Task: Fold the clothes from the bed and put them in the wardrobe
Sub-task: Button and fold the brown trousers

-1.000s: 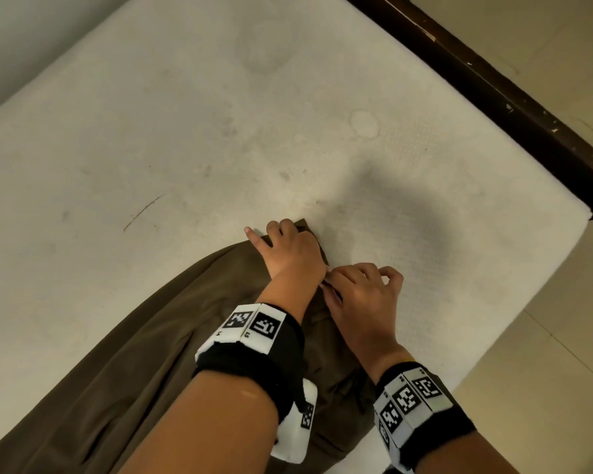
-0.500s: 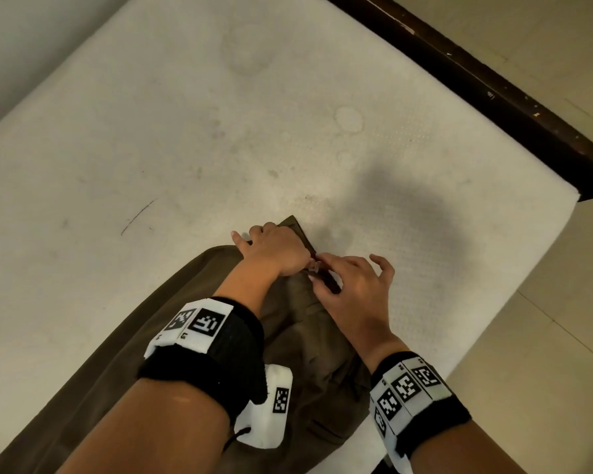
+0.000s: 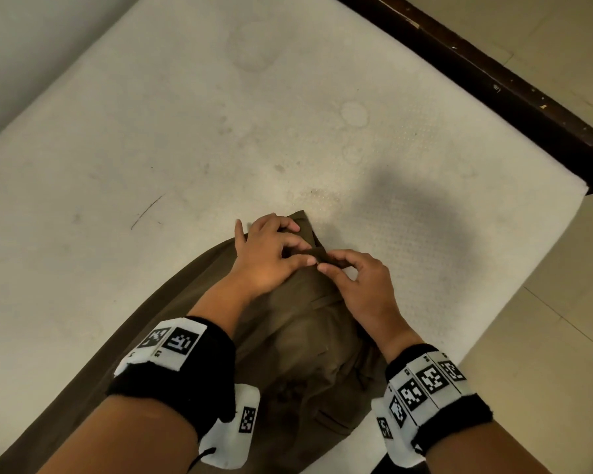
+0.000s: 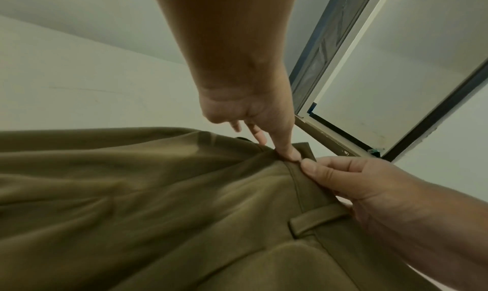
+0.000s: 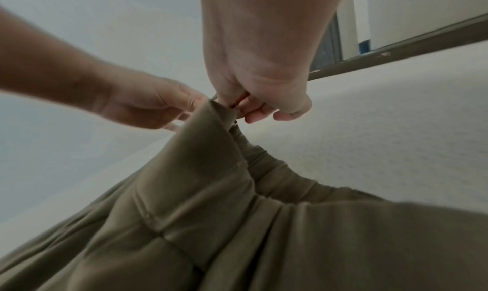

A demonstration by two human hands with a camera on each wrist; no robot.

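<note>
Olive-brown trousers [image 3: 298,340] lie crumpled on the white mattress [image 3: 185,138] of the bed, waistband end bunched up, legs trailing toward the near-left corner.

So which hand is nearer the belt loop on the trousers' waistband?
Right. The right hand pinches the waistband just above the belt loop, palm beside it. The left hand pinches farther up, at the waistband's end.

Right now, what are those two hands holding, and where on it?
Both the left hand and right hand pinch the brown trousers at the waistband edge, fingertips almost meeting.
</note>
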